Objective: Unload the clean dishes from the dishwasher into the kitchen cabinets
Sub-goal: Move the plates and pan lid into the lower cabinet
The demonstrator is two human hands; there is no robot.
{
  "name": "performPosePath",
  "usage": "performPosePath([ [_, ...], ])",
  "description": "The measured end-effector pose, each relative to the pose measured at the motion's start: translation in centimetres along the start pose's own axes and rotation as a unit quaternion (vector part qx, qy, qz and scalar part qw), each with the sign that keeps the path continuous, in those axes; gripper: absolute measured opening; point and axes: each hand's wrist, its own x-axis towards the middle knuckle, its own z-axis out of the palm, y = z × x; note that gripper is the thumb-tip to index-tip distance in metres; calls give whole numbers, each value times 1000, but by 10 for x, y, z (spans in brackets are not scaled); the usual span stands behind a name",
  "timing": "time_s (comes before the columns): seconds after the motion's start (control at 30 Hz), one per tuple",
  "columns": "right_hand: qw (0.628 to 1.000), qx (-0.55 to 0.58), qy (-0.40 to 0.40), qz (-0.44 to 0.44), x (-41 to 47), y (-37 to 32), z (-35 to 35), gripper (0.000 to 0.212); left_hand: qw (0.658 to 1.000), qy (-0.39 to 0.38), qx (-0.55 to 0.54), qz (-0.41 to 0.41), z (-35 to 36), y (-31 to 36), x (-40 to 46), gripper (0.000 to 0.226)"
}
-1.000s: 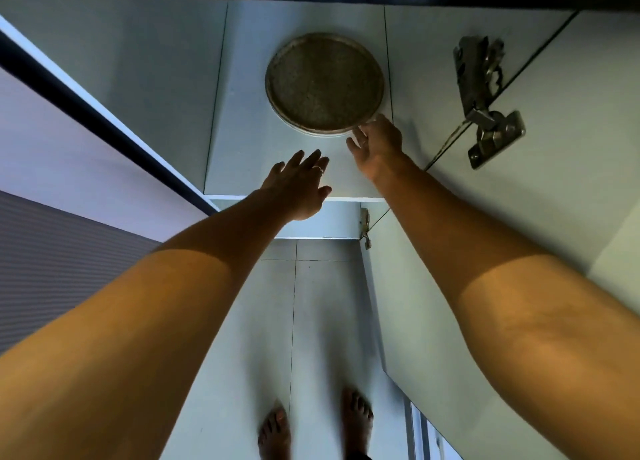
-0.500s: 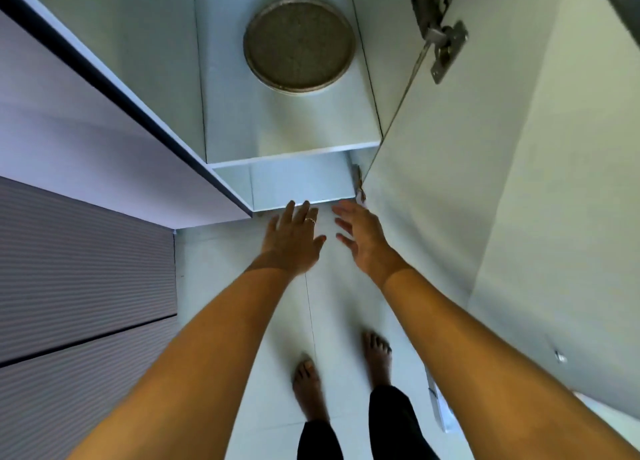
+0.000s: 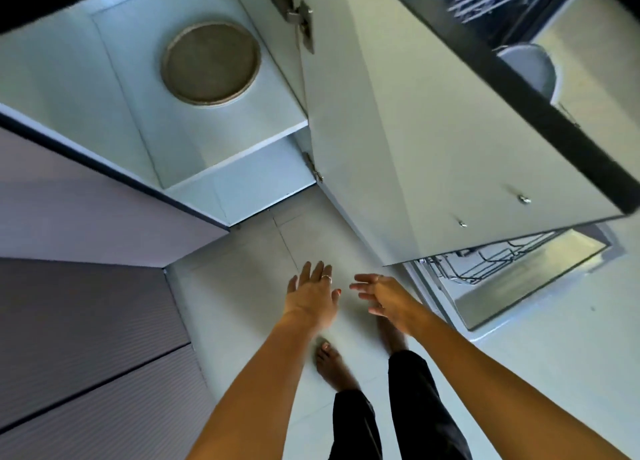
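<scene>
A round, speckled grey-brown stoneware plate with a pale raised rim lies flat on the upper white shelf of an open low cabinet, toward the shelf's back and roughly midway between its side walls, well apart from both hands. The cabinet's white door stands swung open to the right, its metal hinge near the top right corner of the opening.

The left hand is held out over the pale tiled floor, palm down, fingers spread wide and holding nothing; a thin ring sits on one of them. The right hand hangs just beside it, turned more on edge, its fingers loosely apart and also empty. The two hands are near each other but not touching. Below them are the person's bare feet and dark trouser legs.

Past the door's lower edge, at the right, the open dishwasher shows a lowered door panel and a wire rack. At the upper right, a pale round dish stands on edge behind a dark panel edge.
</scene>
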Motion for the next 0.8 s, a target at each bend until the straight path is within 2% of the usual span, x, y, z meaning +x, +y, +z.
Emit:
performPosePath([
  [0.17, 997, 42, 68, 22, -18, 36, -55, 29, 998, -20, 36, 46, 10, 38, 7, 57],
  [0.37, 984, 123, 122, 31, -33, 44, -113, 29, 994, -50, 42, 92, 21, 95, 12, 57],
  [0.57, 972, 188, 138, 27, -38, 31, -150, 32, 985, -92, 24, 145, 31, 163, 15, 57],
  [0.8, 967, 209, 146, 24, -31, 18, -208, 30, 986, -66, -29, 149, 31, 223, 40, 54],
])
